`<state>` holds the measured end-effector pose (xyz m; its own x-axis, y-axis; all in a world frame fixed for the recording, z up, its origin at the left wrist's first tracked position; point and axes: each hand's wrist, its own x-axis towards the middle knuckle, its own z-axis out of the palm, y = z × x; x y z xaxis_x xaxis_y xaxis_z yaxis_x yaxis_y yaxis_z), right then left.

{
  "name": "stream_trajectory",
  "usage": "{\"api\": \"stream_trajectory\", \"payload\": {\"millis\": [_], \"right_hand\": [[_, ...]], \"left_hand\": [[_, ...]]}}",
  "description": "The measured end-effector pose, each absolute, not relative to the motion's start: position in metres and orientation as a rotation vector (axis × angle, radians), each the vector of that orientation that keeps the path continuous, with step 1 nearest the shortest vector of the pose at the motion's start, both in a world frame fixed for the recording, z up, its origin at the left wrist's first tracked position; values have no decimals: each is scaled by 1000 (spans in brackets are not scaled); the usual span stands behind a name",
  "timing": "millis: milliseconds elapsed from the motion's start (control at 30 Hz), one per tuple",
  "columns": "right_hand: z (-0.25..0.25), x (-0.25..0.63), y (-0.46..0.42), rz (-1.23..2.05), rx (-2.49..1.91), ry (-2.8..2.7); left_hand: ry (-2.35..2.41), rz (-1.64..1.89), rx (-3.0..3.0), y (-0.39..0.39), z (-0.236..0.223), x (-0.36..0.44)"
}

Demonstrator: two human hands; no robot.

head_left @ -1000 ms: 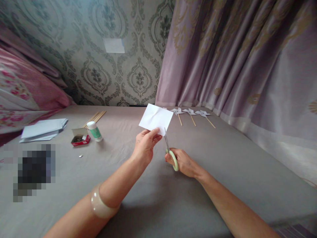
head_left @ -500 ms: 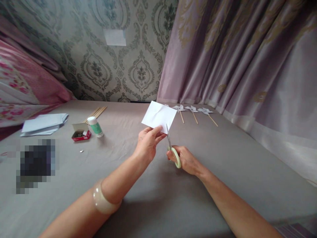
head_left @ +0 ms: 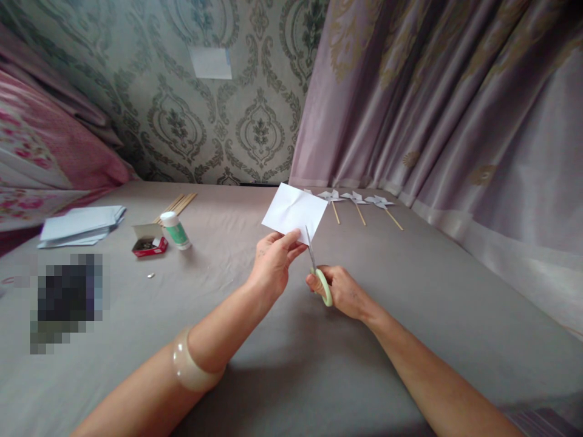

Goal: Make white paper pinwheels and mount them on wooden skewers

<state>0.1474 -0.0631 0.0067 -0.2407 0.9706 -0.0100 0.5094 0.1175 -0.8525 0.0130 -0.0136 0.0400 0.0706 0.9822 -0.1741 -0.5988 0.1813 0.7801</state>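
Note:
My left hand pinches the lower edge of a white sheet of paper, thumb on top and fingers beneath. The sheet is held up above the bed-like surface and shows faint creases. My right hand is closed around the pale green handles of a pair of scissors. The scissor blades point up and lie at the paper's lower right edge, one blade over its near face. Whether the paper is cut there I cannot tell.
Paper pinwheels on sticks lie at the back right. To the left are a stack of paper, wooden sticks, a white-and-green glue bottle and an open red box of small metal pieces. A small pale object lies nearer.
The paper has shifted very slightly right and up in view with my left hand. The scissors stay at its lower right edge, almost unmoved.

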Motion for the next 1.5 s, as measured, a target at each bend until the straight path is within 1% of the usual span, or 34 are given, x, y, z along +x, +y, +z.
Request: {"api": "stream_trajectory", "payload": {"millis": [1500], "right_hand": [[3, 148, -60, 978, -1545, -1725]], "left_hand": [[838, 1304, 607, -11, 36, 14]]}}
